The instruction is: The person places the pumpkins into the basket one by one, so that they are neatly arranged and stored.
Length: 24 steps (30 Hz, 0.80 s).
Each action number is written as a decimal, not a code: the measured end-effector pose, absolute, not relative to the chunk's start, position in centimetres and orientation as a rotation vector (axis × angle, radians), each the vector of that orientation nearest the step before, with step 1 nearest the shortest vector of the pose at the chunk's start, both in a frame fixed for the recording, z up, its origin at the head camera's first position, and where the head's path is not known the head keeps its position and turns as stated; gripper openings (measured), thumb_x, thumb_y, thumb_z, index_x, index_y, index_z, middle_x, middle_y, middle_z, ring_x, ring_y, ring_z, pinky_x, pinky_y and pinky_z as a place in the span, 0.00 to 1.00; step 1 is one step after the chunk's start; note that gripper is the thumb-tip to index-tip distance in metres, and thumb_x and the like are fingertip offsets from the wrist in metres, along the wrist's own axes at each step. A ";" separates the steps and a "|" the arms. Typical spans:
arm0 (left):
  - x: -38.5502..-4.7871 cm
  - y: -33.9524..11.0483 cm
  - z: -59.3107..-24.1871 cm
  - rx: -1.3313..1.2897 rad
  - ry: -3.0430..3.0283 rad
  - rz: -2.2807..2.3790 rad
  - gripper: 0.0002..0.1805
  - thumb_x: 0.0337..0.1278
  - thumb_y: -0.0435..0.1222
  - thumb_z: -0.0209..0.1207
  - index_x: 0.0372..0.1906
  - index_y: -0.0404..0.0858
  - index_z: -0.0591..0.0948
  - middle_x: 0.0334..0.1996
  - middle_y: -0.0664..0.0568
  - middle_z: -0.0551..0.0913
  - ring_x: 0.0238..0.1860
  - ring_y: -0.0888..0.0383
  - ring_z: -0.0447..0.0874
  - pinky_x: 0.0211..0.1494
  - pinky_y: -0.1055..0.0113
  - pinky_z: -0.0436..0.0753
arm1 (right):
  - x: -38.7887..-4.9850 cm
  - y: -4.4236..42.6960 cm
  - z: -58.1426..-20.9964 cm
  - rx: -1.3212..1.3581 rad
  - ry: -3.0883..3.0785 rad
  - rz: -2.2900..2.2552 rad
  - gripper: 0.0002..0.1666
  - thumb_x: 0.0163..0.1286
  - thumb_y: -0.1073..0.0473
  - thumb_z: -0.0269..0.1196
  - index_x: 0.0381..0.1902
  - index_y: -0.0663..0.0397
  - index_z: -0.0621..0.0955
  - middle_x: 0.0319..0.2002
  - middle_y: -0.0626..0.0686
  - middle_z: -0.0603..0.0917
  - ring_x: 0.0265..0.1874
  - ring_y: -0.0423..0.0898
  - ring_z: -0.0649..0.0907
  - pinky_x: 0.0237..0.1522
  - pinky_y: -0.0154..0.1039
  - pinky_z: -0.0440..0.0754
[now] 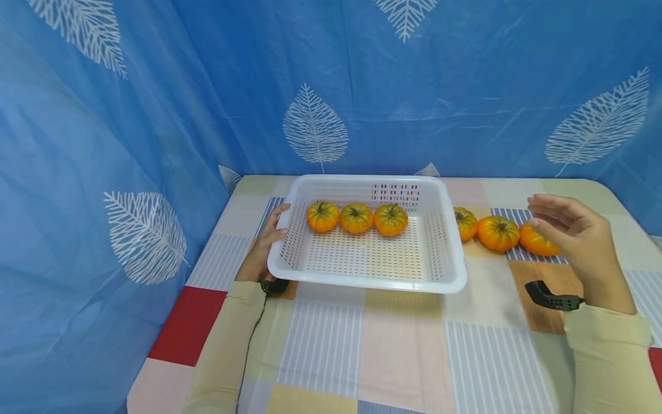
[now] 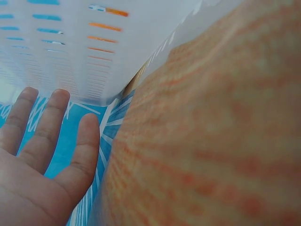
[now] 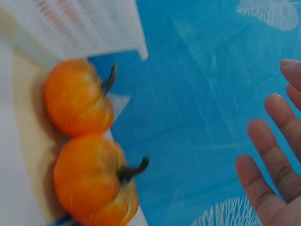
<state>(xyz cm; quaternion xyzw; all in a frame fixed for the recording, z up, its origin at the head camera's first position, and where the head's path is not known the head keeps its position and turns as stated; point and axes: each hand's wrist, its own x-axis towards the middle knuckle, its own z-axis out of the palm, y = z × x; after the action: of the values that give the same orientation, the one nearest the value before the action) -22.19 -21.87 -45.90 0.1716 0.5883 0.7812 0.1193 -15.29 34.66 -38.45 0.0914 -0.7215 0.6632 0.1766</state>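
A white plastic basket [image 1: 362, 282] holds three small orange pumpkins [image 1: 356, 218] in a row toward its back. The left hand [image 1: 266, 241] is at the basket's left side, thumb and fingers spread against the wall; in the left wrist view its fingers [image 2: 47, 127] are extended beside the slotted wall [image 2: 70, 47]. Right of the basket, three more pumpkins [image 1: 497, 233] lie in a row on the cloth, the nearest partly hidden by the basket. The right hand [image 1: 579, 230] is raised by the rightmost one, fingers relaxed and holding nothing; two pumpkins [image 3: 84, 179] show in the right wrist view.
A patchwork cloth [image 1: 320, 345] covers the table. Blue curtains [image 1: 439, 86] with white leaf prints hang behind the table and along its left side. Dark bands [image 1: 553, 299] are worn on both wrists.
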 end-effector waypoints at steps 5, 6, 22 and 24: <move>-22.1 -21.9 -45.8 0.493 1.761 2.255 0.33 0.66 0.35 0.45 0.75 0.59 0.60 0.84 0.38 0.46 0.67 0.39 0.63 0.58 0.57 0.85 | -15.5 35.2 -39.1 0.119 -2.129 1.719 0.26 0.71 0.78 0.65 0.65 0.62 0.84 0.55 0.37 0.89 0.54 0.33 0.84 0.55 0.19 0.77; -22.2 -21.9 -45.8 0.492 1.765 2.252 0.33 0.66 0.35 0.45 0.75 0.59 0.60 0.84 0.38 0.46 0.67 0.39 0.63 0.58 0.57 0.85 | -15.6 35.3 -39.2 0.083 -2.157 1.673 0.26 0.72 0.77 0.66 0.66 0.61 0.84 0.55 0.35 0.88 0.54 0.32 0.84 0.55 0.18 0.77; -22.3 -21.8 -46.0 0.498 1.730 2.276 0.32 0.64 0.36 0.46 0.71 0.61 0.63 0.83 0.42 0.47 0.66 0.40 0.62 0.59 0.56 0.83 | -16.0 37.7 -41.5 -0.303 -2.243 1.452 0.32 0.77 0.67 0.66 0.76 0.52 0.77 0.61 0.30 0.79 0.66 0.34 0.74 0.69 0.20 0.66; -22.3 -21.9 -45.9 0.492 1.750 2.261 0.32 0.64 0.36 0.46 0.72 0.62 0.62 0.83 0.42 0.47 0.67 0.40 0.62 0.59 0.55 0.83 | -16.1 38.1 -41.9 -0.351 -2.268 1.461 0.33 0.78 0.65 0.66 0.78 0.48 0.75 0.66 0.33 0.78 0.71 0.35 0.71 0.70 0.20 0.63</move>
<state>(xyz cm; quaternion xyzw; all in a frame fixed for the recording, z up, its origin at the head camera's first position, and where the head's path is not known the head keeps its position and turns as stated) -22.27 -21.85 -45.93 0.1685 0.5990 0.7736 0.1199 -16.07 38.07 -41.85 -0.1260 -0.8153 0.5251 0.2091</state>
